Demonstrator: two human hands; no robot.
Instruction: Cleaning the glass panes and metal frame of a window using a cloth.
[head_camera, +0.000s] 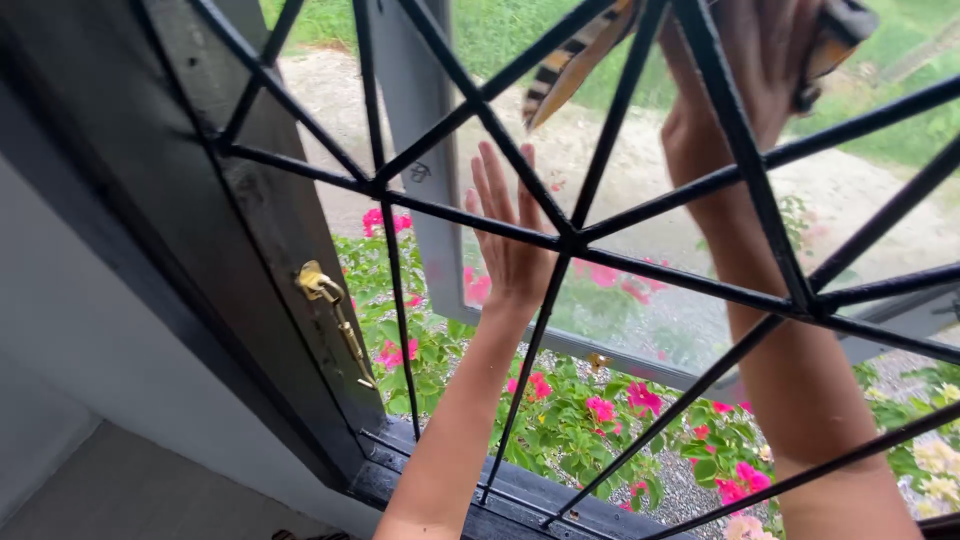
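Beyond the bars — left hand flat on pane, right hand clutching cloth.

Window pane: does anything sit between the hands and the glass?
Nothing visible. Both arms pass through the black grille; the left hand lies flat on the window pane, and the right hand presses a striped cloth against it.

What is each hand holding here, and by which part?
The right hand presses a striped cloth against the window pane, bunched under the palm. The left hand holds nothing, flat on the glass.
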